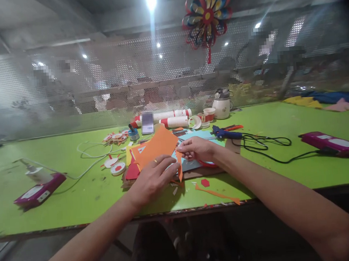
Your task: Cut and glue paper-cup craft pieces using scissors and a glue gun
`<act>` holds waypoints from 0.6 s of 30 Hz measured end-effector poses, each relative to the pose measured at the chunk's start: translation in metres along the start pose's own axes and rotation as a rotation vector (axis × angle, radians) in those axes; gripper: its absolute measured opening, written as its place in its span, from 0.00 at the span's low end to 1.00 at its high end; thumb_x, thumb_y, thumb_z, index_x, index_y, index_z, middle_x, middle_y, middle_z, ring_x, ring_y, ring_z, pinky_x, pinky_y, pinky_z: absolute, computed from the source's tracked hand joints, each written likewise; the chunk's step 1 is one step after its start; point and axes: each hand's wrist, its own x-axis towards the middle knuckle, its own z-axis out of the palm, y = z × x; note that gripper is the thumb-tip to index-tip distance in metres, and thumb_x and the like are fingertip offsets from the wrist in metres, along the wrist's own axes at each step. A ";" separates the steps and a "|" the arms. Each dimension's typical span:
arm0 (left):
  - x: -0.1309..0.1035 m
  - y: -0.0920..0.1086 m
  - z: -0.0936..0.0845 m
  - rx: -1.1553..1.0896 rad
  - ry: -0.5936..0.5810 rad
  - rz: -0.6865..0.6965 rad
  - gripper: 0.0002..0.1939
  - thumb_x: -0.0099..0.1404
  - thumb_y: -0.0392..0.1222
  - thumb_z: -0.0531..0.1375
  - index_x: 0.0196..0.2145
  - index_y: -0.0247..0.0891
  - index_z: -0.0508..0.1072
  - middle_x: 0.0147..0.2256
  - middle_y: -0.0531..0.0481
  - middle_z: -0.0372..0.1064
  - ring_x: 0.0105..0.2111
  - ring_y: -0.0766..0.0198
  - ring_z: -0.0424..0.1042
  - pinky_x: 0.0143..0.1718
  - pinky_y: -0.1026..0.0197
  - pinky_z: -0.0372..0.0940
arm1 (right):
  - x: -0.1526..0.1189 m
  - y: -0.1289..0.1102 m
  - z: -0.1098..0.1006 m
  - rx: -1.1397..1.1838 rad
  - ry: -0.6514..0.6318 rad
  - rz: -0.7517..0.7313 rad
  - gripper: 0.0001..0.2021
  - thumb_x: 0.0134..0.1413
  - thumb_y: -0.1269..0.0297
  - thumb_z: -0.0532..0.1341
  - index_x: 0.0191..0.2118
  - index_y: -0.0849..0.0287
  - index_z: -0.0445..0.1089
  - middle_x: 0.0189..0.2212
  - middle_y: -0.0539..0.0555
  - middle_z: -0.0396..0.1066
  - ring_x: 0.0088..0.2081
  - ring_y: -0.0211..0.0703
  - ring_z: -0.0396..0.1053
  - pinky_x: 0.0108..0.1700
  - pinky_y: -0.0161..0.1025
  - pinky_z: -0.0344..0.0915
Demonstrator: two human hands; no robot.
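Note:
An orange sheet of paper (160,144) lies tilted over a pile of coloured paper and cardboard at mid-table. My left hand (155,177) rests against its lower edge, fingers bent and close together; whether they pinch anything is unclear. My right hand (197,149) is closed with its fingertips pinching a narrow orange paper strip (180,167), which hangs down beside my left fingertips. Red handles, perhaps of scissors (208,164), show under my right hand. Light blue paper (202,134) lies behind that hand.
A blue glue gun (226,133) with a black cord lies right of the pile. Purple power strips (40,190) stand at both sides. Paper cups (209,113), a white jug (222,106) and a phone (147,123) are behind. An orange scrap (216,194) lies near the front edge.

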 end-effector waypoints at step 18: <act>-0.007 -0.038 0.003 -0.693 0.347 -0.920 0.07 0.61 0.44 0.59 0.29 0.37 0.69 0.30 0.46 0.77 0.32 0.58 0.76 0.35 0.57 0.69 | 0.010 -0.019 -0.008 -1.128 0.131 -0.232 0.30 0.50 0.68 0.62 0.60 0.60 0.61 0.60 0.64 0.58 0.60 0.62 0.51 0.58 0.58 0.51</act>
